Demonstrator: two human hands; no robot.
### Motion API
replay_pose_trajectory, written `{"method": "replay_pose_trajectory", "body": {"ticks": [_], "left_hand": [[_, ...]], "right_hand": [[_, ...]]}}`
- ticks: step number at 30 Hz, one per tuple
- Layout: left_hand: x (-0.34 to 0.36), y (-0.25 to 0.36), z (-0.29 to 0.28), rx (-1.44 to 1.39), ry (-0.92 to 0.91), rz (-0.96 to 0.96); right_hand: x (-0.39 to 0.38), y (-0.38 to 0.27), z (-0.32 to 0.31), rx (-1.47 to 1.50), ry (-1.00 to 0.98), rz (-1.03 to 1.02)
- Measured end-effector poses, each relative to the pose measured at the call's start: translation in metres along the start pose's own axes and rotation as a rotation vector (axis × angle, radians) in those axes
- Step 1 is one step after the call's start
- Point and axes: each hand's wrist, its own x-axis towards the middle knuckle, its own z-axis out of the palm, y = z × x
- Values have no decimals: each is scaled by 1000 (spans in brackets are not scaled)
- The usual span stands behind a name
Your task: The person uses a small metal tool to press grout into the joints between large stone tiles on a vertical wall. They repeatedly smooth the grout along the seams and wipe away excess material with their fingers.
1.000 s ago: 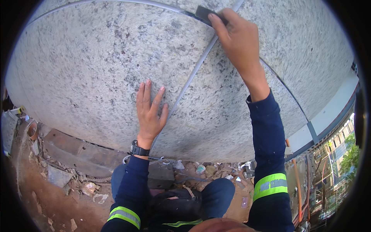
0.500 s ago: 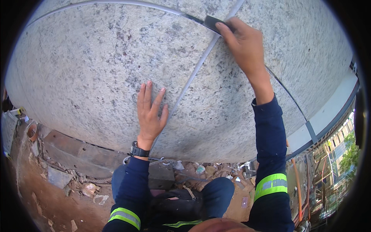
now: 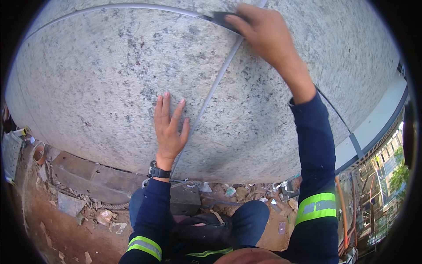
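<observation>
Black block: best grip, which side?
Likely the right end of the black block, coming from the near right: it looks elongated, the right hand holds that end, and the left end points along the seam, uncovered.

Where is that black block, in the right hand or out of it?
In: the right hand grips the black block, thumb lying against it, one end sticking out.

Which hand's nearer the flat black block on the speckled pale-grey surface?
Right: the right hand holds the flat black block. The left hand is apart from it, spread on the speckled pale-grey surface, lower and further left in view.
</observation>
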Motion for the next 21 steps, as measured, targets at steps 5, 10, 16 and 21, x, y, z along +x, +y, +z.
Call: {"method": "replay_pose_trajectory", "body": {"ticks": [5, 10, 16, 21], "left_hand": [[-1, 0, 1, -21, 3, -13], [0, 2, -4, -24, -39, -27], [-1, 0, -5, -22, -34, -26], [-2, -1, -6, -27, -46, -30]], "right_hand": [[-6, -11, -3, 22, -11, 108], [-7, -9, 0, -6, 62, 6], [-1, -19, -4, -54, 1, -9], [-9, -19, -4, 95, 108, -46]]}}
